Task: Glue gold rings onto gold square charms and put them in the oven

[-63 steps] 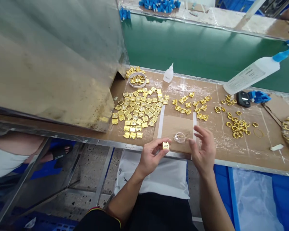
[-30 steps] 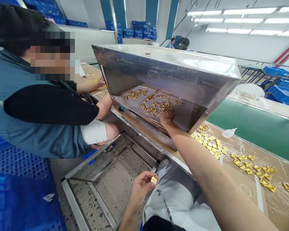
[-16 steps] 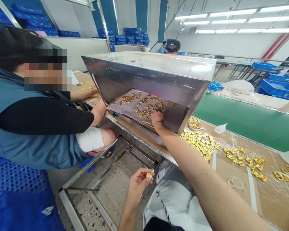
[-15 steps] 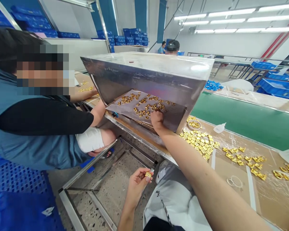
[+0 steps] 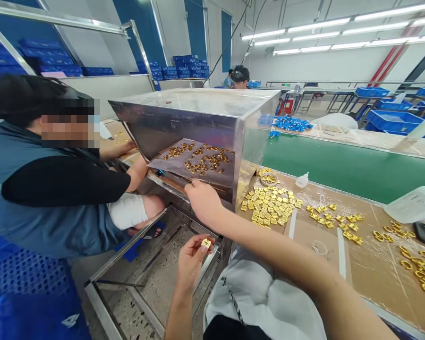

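Nearest, the left hand (image 5: 192,255) pinched a small gold piece (image 5: 206,243) between thumb and fingertips, low and close to the body. The piece's flat face was turned up toward the camera. It looked near square, so no long axis could be made out.

Beyond it, the right hand (image 5: 203,200) had come back from the gold parts (image 5: 201,160) it was touching half a second earlier. It hung at the near lip of the steel box (image 5: 184,111), clear of the grey sheet (image 5: 170,165). Its fingers were curled, knuckles up, and whether they enclosed a part could not be told. The reach into the box looked finished.

To the right, square gold pieces (image 5: 269,210) lay on the bench (image 5: 368,274).
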A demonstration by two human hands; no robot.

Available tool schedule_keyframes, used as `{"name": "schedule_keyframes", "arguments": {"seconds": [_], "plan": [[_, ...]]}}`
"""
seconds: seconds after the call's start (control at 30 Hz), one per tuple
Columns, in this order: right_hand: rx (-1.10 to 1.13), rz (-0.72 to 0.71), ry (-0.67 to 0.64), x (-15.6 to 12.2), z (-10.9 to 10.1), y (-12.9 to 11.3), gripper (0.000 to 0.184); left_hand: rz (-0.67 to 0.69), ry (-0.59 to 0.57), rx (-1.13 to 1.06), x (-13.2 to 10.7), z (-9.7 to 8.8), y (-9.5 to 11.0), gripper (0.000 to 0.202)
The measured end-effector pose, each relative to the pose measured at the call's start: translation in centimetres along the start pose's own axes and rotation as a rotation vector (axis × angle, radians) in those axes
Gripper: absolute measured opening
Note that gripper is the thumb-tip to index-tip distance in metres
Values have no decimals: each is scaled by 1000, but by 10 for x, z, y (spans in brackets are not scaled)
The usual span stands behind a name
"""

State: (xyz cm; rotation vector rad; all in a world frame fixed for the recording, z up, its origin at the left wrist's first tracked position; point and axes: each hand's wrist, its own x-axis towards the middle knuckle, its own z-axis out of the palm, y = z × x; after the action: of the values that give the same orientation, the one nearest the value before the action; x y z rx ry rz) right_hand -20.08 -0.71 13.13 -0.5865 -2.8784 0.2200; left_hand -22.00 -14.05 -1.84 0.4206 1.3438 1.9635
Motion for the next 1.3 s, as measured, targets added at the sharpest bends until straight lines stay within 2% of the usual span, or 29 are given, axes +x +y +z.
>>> {"name": "schedule_keyframes", "arguments": {"seconds": [0.03,0.13,0.2,0.27,0.33,0.43,0.53,0.6,0.7,0.83,1.03,1.13,1.3], "plan": [[76,-34,42,-24,-2,2,26,13,-18,-16,0,7,0,54],[774,-60,327,-97,-5,31,18,57,-132,-43,0,37,-3,54],[1109,54,431,-140,-4,62,11,71,-237,-48,-2,64,-7,52],[1330,186,557,-175,0,92,19,77,-336,-54,-4,94,-13,52],[1484,295,623,-203,6,115,29,77,-430,-60,-6,124,-20,52],[1604,397,640,-234,14,135,32,75,-540,-88,-9,164,-32,50],[1638,462,682,-255,18,150,32,72,-593,-117,-12,194,-45,47],[1671,503,733,-264,20,159,31,67,-615,-133,-15,207,-55,46],[1789,561,780,-271,24,168,28,32,-657,-158,-20,218,-70,41],[1966,635,770,-274,29,172,29,-24,-704,-190,-25,222,-86,37],[1976,728,761,-271,36,174,29,-96,-724,-264,-17,222,-98,34],[1805,746,801,-271,37,173,25,-120,-738,-286,-11,221,-102,31],[1113,710,932,-275,30,163,10,-107,-731,-279,-8,219,-103,27]]}}
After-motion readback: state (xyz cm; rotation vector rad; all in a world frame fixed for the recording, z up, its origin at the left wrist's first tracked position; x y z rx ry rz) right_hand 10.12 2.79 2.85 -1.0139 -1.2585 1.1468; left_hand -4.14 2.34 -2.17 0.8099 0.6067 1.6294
